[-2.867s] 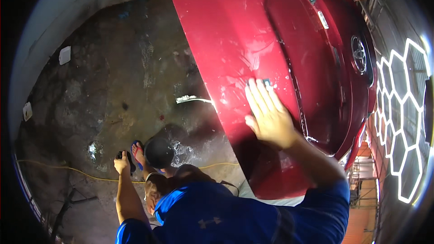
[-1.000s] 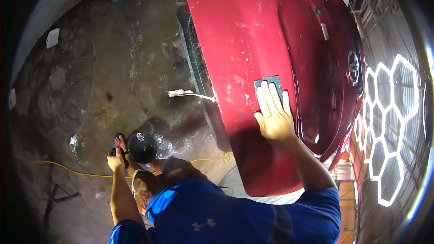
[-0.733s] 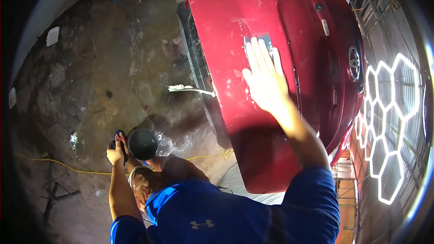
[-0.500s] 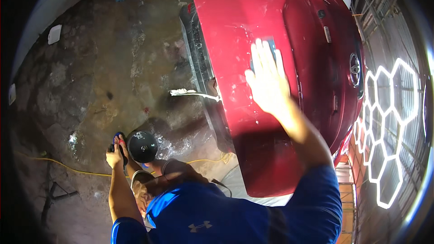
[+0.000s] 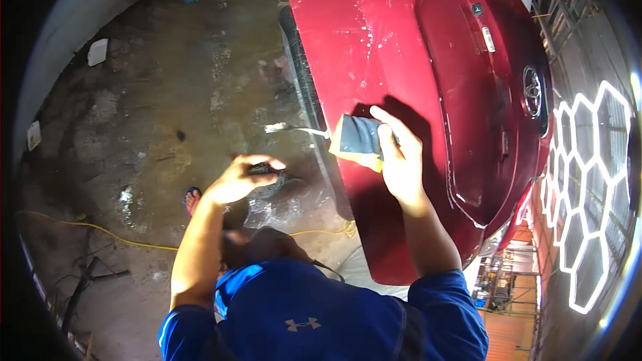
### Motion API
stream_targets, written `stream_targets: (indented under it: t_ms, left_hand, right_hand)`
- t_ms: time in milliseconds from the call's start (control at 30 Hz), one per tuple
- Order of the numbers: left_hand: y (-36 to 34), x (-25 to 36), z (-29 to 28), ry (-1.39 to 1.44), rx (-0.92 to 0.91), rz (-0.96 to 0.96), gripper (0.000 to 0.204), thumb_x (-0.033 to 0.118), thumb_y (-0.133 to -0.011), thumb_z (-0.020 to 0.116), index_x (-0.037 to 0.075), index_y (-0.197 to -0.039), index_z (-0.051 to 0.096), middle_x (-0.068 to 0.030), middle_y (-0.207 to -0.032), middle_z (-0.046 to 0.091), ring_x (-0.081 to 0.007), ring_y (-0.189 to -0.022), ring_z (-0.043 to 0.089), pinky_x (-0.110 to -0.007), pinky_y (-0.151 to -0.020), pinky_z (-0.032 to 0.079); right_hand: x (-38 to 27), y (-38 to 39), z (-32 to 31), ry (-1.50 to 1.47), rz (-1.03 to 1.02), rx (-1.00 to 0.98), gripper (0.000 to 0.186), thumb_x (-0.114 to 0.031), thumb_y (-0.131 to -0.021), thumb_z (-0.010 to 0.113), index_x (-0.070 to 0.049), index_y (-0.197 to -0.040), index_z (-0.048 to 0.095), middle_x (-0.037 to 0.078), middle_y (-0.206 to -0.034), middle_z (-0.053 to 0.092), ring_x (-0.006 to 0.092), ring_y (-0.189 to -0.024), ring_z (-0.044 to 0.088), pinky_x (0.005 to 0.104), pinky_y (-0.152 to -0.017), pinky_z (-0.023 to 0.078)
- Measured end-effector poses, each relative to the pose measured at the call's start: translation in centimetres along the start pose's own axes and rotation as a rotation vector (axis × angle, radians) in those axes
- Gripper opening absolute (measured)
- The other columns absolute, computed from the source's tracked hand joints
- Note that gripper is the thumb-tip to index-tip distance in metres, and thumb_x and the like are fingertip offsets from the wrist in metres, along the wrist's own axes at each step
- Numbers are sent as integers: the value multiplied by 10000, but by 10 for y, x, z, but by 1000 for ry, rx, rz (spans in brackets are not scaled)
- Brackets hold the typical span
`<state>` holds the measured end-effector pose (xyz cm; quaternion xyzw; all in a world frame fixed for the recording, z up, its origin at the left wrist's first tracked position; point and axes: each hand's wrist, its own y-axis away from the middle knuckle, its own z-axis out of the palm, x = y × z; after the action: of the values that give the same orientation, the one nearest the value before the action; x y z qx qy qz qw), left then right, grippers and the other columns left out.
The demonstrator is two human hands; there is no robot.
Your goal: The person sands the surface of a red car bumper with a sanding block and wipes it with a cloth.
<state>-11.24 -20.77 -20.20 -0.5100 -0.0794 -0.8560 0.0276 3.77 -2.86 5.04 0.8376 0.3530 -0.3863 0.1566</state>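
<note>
Head: dark sheet (image 5: 361, 135) in right hand (image 5: 405, 166), black object (image 5: 263, 169) in left (image 5: 234, 182), panel edge (image 5: 317, 73) between.

yellow cord (image 5: 144, 245): floor (image 5: 144, 127) | white panel (image 5: 97, 52): near wall (image 5: 100, 0) | hexagonal lights (image 5: 609, 180): lit

Cannot see all of the car (image 5: 401, 60), cropped by upper edge | cannot see right end of dark sheet (image 5: 360, 135) over the car, covered by right hand (image 5: 403, 160) | cannot name black thing (image 5: 262, 170) in left hand (image 5: 234, 182), left of car, mostly covered | cannot see whole foot (image 5: 192, 198) farther left of car, behind left forearm (image 5: 199, 247)
</note>
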Motion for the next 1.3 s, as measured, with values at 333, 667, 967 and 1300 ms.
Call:
stream_targets:
  t_ms: [333,667,967,1300]
  left_hand:
    - [7,81,84,-246,-138,29,261,256,-1020,763,18,-1126,735,-25,-915,722,-92,-900,615,-324,-819,536]
    - [37,91,165,-669,-241,108,179,179,-1019,717,41,-1131,740,-74,-931,723,-136,-887,652,-346,-820,547]
    - [46,85,203,-489,-547,-267,244,266,-1071,672,35,-1124,732,70,-943,646,-42,-922,547,-257,-813,463]
    - [43,89,192,-451,-526,-271,401,385,-1023,700,37,-1218,743,-15,-1122,722,-97,-1091,623,-273,-974,480]
  right_hand:
    - [-9,88,-12,208,-103,-251,383,-32,-972,691,-30,-1355,690,203,-1140,778,239,-954,781,350,-866,602]
    - [21,191,-67,129,-132,-148,361,12,-924,666,-69,-1271,720,194,-1295,729,369,-1086,753,398,-935,601]
    - [56,276,-97,747,-684,-407,758,-248,-806,827,-304,-1515,566,3,-1726,355,282,-1185,600,426,-961,568]
    - [50,252,-76,775,-940,-254,554,-129,-883,680,-160,-1436,668,69,-1179,706,323,-1319,630,460,-1036,598]
